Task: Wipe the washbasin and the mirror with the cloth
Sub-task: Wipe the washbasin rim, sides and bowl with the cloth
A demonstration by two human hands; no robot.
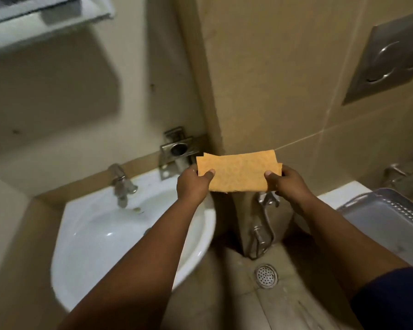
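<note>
Head view shows us both bare hands raised in the middle of the scene, each pinching one end of a folded orange rectangular cloth that we hold stretched flat in the air. Our left hand grasps the cloth's left end with the thumb on its near face, and our right hand grasps the right end the same way; the cloth touches nothing else. Below and to the left of the cloth sits the white ceramic corner washbasin, its rim passing under our left forearm, with a chrome tap standing at its far edge and a small brownish speck in the bowl just beneath the spout. At the far left top we see a blurred white-framed mirror or cabinet edge; we cannot tell which. A square metal wall fitting with a round opening sits in the corner just left of the cloth. On the beige tiled wall to the far right hangs a brushed steel flush plate. Under the cloth, a chrome hose fitting hangs on the wall above a round perforated floor drain. A grey perforated metal tray lies at the right.
</note>
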